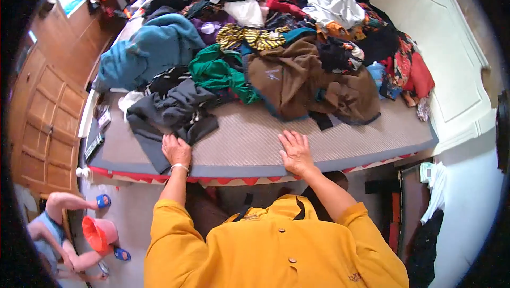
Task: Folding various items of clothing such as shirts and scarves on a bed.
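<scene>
My left hand (176, 153), with a pale bracelet at the wrist, lies on a dark grey garment (159, 114) near the front of the bed. Its fingertips are against the cloth, and whether they grip it is not clear. To the right, my right hand (295, 154) rests palm down on the woven mat (239, 136), its fingers slightly apart and holding nothing. Beyond it lies a brown jacket (285, 78) with a teal edge. A green garment (219, 71) is bunched between the jacket and the grey cloth.
Mixed clothes are heaped toward the back, including a blue fleece (155, 47) and a white cloth (334, 7). A remote control (94, 147) lies at the mat's left edge. A cream headboard (458, 88) stands at right. Another person (55, 232) sits lower left beside a red bucket (97, 234).
</scene>
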The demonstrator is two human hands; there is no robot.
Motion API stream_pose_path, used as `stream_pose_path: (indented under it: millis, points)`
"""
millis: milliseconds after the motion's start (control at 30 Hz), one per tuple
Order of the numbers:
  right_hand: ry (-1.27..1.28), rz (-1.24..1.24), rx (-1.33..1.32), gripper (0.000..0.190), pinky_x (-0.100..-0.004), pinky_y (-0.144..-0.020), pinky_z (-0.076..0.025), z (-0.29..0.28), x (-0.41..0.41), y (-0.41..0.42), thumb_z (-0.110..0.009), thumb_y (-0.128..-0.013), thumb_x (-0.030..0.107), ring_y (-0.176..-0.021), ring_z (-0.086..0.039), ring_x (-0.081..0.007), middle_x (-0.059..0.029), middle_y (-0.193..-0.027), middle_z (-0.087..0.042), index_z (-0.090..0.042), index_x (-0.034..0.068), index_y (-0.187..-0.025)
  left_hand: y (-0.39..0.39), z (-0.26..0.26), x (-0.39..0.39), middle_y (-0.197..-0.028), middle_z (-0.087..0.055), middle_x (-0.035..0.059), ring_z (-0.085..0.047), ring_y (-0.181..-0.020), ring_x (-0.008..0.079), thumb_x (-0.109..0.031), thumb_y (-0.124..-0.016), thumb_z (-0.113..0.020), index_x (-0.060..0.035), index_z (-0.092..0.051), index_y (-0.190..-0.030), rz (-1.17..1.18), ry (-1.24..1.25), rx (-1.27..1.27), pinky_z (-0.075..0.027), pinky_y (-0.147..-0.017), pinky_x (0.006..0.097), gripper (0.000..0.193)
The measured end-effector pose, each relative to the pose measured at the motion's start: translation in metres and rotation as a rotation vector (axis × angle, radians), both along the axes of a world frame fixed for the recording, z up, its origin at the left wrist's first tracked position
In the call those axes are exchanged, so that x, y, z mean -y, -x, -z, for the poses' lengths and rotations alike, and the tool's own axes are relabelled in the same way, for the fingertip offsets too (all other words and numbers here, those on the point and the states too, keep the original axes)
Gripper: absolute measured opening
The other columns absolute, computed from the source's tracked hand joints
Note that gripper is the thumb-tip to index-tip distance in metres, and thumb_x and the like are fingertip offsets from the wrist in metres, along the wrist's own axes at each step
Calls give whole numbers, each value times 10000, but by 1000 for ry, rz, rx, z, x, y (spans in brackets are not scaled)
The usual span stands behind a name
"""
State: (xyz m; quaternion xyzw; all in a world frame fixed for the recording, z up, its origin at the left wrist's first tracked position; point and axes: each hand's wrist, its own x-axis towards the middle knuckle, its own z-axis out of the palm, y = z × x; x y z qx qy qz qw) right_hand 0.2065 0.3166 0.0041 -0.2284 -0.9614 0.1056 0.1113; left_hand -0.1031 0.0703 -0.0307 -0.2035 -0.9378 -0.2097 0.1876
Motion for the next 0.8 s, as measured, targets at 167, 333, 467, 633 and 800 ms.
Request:
stream_pose_path:
  millis: [167, 333, 467, 633, 800]
  points:
    - [-27, -6, -30, 524, -514, -1073, -207, -5, 2, -1, -577, -789, 239, -1275, -347, -288, -81, -1372, -411, -467, 127, -1289, 2, 1, 4, -1033, -595, 222, -536, -1023, 364, -144, -750, -526, 48, -600, -930, 15, -199, -45, -402, -926, 443, 274]
    - [-43, -34, -58, 541, -515, -1057, -233, 3, 0, 3, -597, -766, 228, -1267, -352, -299, -83, -1362, -418, -472, 127, -1282, -3, 6, 15, -986, -603, 206, -555, -940, 362, -147, -751, -507, 41, -592, -955, -22, -252, 62, -423, -865, 454, 291]
    - [-24, -41, -13, 542, -522, -1044, -258, 5, -13, -6, -588, -758, 234, -1264, -350, -326, -92, -1363, -416, -478, 120, -1276, -44, 0, 1, -1253, -466, 196, -349, -1273, 327, -245, -759, -542, 31, -456, -1206, 37, -50, 150, -257, -1055, 456, 533]
    - [187, -351, 393, 311, -419, -804, -484, -74, -21, 27, -498, -806, 202, -938, -585, -322, -181, -977, -611, -578, 81, -1081, -48, -25, -6, -954, -532, 179, -500, -965, 338, -177, -644, -569, -18, -487, -895, 90, 15, 12, -399, -848, 464, 307]
    - [-66, -881, 302, 167, -388, -654, -525, -200, 79, 97, -642, -703, 195, -827, -645, -265, -120, -854, -664, -650, 96, -838, -17, 26, 19, -1153, -501, 242, -442, -1143, 367, -210, -714, -547, 43, -490, -1064, 69, 126, -22, -362, -962, 447, 435]
